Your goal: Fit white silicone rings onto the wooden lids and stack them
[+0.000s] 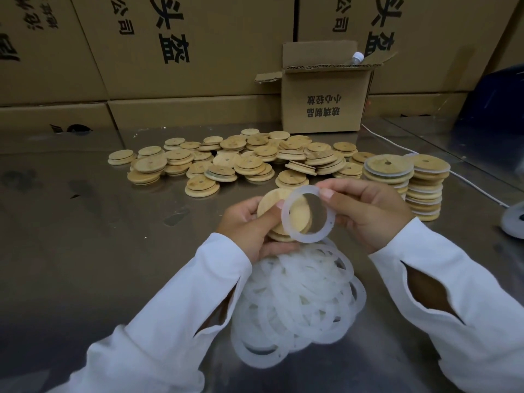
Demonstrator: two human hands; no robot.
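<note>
Left hand (249, 225) curled round a wooden lid (272, 205), thumb across its face; right hand (368, 214) pinching a white silicone ring (309, 239) by its top edge, overlapping the lid's right side, not yet seated. Best to centre the ring over the lid, hook one side on first, then work round with the thumb, checking for twist. Just below the wrists, a loose heap of rings (295, 302). Left of the left hand, bare steel table (85, 222): free room. Beyond the hands, scattered unfitted lids (241, 163). Beyond the right hand, two finished stacks (425, 188), tall and close to a white cable (467, 182); set down gently there. Farthest, a small carton (326, 100).
</note>
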